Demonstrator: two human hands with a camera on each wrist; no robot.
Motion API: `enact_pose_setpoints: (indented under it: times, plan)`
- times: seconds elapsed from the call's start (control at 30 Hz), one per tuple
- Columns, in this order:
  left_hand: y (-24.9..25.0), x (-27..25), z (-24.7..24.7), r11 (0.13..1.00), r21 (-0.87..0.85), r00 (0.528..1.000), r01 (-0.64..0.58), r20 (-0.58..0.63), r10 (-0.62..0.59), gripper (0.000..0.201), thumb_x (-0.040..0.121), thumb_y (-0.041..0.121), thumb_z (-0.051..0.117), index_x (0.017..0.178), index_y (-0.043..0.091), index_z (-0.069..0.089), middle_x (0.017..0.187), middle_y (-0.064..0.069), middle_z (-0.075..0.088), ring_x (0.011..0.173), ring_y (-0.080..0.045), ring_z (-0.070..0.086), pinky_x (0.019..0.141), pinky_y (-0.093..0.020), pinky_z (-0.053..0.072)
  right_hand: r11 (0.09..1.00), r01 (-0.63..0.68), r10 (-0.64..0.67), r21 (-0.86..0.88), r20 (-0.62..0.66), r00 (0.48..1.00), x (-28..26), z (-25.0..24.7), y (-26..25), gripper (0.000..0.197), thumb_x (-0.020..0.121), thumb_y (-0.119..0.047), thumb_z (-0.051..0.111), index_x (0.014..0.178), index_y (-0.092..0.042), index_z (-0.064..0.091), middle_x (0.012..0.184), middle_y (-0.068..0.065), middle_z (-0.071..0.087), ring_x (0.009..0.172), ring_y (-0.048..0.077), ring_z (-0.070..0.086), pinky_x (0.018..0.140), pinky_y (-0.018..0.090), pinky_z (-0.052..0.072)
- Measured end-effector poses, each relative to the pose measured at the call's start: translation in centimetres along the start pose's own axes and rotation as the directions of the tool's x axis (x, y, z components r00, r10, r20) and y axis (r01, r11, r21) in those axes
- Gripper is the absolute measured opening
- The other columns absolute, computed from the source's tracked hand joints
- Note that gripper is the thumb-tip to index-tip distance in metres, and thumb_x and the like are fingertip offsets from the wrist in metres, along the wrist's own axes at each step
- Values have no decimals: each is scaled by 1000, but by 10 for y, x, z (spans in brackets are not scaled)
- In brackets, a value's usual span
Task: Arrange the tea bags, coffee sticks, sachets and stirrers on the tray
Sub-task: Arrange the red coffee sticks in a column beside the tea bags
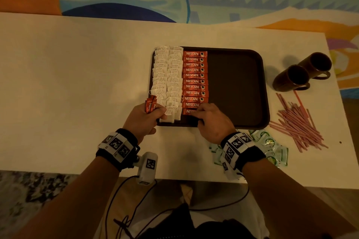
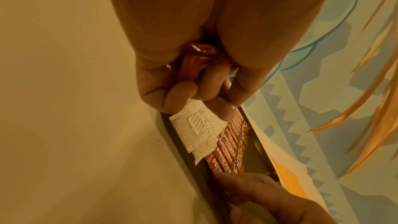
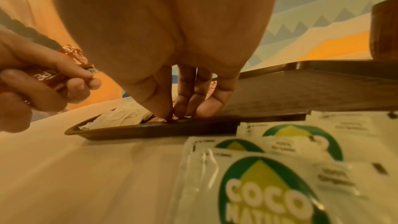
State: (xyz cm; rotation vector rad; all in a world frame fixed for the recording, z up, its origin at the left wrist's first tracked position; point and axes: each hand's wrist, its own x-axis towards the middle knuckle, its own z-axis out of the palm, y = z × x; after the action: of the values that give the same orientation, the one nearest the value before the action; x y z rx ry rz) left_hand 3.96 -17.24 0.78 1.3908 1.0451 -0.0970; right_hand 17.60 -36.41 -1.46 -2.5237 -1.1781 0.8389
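On the white table (image 1: 77, 83) sits a dark tray (image 1: 239, 87). Along its left side lie two columns of tea bags (image 1: 168, 79), and right beside them a column of red coffee sticks (image 1: 195, 81). The left hand (image 1: 144, 120), at the tray's near left corner, has its fingers curled round a few spare sticks (image 1: 150, 105). The right hand (image 1: 210, 120) presses its fingertips (image 3: 165, 113) on the nearest stick (image 1: 189, 111) in the column. Green-and-white sachets (image 1: 272, 147) lie off the tray's near right corner, pink stirrers (image 1: 297, 122) and two brown mugs (image 1: 301, 72) off its right edge.
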Motion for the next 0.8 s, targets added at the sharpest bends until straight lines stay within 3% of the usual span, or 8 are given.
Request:
enact_pose_setpoints:
  times: [0.47, 0.67, 0.73, 0.8]
  plan:
    - [7, -4, 7, 1000, -4, 993, 25, 115, -25, 15, 96, 18, 64, 106, 9, 70, 80, 0, 74, 57, -13, 37, 56, -30, 39, 1000, 15, -15, 10, -24, 1000, 5, 5, 1, 43, 101, -18, 54, 143, -25, 58, 142, -4, 48, 133, 17, 38, 109, 33, 41]
    - [13, -10, 11, 999, -1, 978, 43, 202, -42, 16, 96, 14, 61, 111, 12, 68, 95, -6, 76, 63, -11, 52, 65, -34, 51, 996, 25, -20, 81, -57, 998, 5, 3, 1, 42, 100, -15, 55, 140, -25, 61, 141, -5, 51, 131, 16, 40, 112, 34, 40]
    - [15, -12, 13, 999, -6, 960, 48, 276, -44, 18, 98, 14, 60, 115, 12, 67, 101, -5, 78, 71, -15, 61, 70, -36, 56, 982, 36, -9, 183, -144, 990, 4, -1, -4, 38, 100, -19, 59, 137, -24, 64, 138, -5, 55, 130, 15, 44, 112, 34, 40]
    - [15, -14, 14, 998, -18, 926, 59, 374, -48, 21, 100, 15, 61, 120, 11, 65, 108, -6, 77, 83, -20, 70, 73, -39, 61, 937, 94, -9, 335, -245, 969, 4, -9, -14, 33, 98, -26, 66, 131, -25, 68, 129, -7, 60, 120, 11, 54, 104, 26, 44]
